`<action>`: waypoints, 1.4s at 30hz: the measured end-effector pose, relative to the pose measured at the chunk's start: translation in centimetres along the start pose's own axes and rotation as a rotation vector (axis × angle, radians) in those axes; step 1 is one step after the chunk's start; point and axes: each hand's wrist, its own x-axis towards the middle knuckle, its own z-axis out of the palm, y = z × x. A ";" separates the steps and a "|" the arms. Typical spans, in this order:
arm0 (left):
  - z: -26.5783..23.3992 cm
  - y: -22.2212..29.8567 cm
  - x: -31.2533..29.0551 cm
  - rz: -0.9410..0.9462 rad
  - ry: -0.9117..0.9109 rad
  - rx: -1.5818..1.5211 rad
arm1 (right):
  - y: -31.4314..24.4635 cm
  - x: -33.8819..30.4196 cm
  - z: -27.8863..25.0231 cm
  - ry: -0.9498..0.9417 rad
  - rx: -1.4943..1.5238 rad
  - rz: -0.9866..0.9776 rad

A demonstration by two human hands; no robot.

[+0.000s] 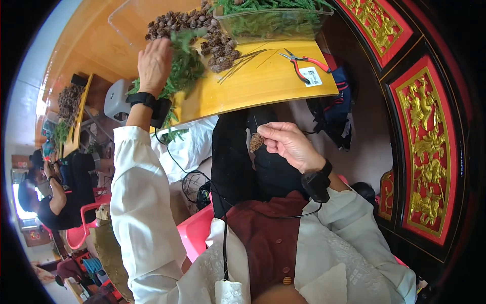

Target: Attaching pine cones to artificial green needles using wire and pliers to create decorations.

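My right hand [289, 144] is above my lap, its thumb and fingers pinching a small brown pine cone [256, 144]. A thin wire [255, 121] sticks up from the cone. My left hand [154, 62] reaches to the far left of the yellow table, its fingers curled at a heap of green pine sprigs [186, 68]. Sprigs beside those fingers are smeared by motion, and the fingertips are partly hidden. Beyond that hand lies a pile of pine cones [220, 48].
Thin brown stems or wires [243, 65] lie on the table [273, 88]. Red-handled pliers [304, 65] rest over a white card [310, 77]. A clear bin [273, 26] of greenery stands at the back. Black cables [212, 188] cross my lap. Another person [63, 192] sits at far left.
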 end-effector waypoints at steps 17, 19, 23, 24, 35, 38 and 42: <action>-0.6 -1.7 -3.5 -1.164 0.174 -1.639 | 1.3 0.1 -0.4 -0.032 -0.093 -0.027; -1.1 -2.3 -4.2 -1.236 0.170 -1.725 | 1.3 -0.2 -0.2 -0.046 -0.095 -0.029; -4.0 0.5 -5.6 -1.124 0.168 -1.841 | 0.9 -0.4 -0.4 0.012 -0.147 -0.079; -5.4 1.8 -6.1 -1.088 0.170 -1.860 | 0.9 -0.2 -0.4 0.014 -0.142 -0.074; -15.6 15.1 -12.8 -1.111 0.324 -1.483 | -3.1 -3.6 7.8 -0.095 -0.418 -0.538; -15.5 15.3 -14.0 -1.148 0.322 -1.720 | -2.6 -3.2 8.5 -0.103 -0.460 -0.608; -15.9 15.5 -15.0 -1.200 0.331 -2.039 | -1.3 -2.6 7.9 -0.120 -0.498 -0.537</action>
